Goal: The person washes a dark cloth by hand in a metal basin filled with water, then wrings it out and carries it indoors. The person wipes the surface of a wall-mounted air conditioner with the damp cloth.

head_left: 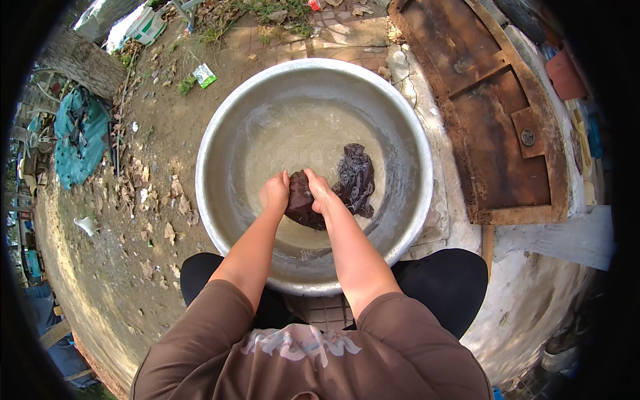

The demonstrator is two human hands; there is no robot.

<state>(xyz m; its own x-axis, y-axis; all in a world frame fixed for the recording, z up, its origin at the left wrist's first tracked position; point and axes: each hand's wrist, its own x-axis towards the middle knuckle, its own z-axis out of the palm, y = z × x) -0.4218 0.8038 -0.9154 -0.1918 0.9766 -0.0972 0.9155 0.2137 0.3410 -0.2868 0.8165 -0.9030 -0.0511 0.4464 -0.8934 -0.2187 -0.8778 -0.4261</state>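
A large round metal basin (pixel 208 165) stands on the ground between my knees, with cloudy water in its bottom. Both my hands grip a wet dark brown cloth (pixel 303 197) low over the water in the basin's middle. My left hand (pixel 275 192) is closed on its left edge, and my right hand (pixel 319 191) holds its upper right side. The rest of the dark cloth (pixel 356 180) lies bunched and wet in the water to the right; whether it is one piece with the held part cannot be told. The lower folds hang between my wrists.
A rusty metal panel (pixel 492 135) with a wooden frame lies at the right on concrete. Dry leaves and a green-white wrapper (pixel 204 75) lie on the dirt at the left. Further off are a teal sack (pixel 80 137), a tree trunk (pixel 82 60) and a white bucket (pixel 146 26).
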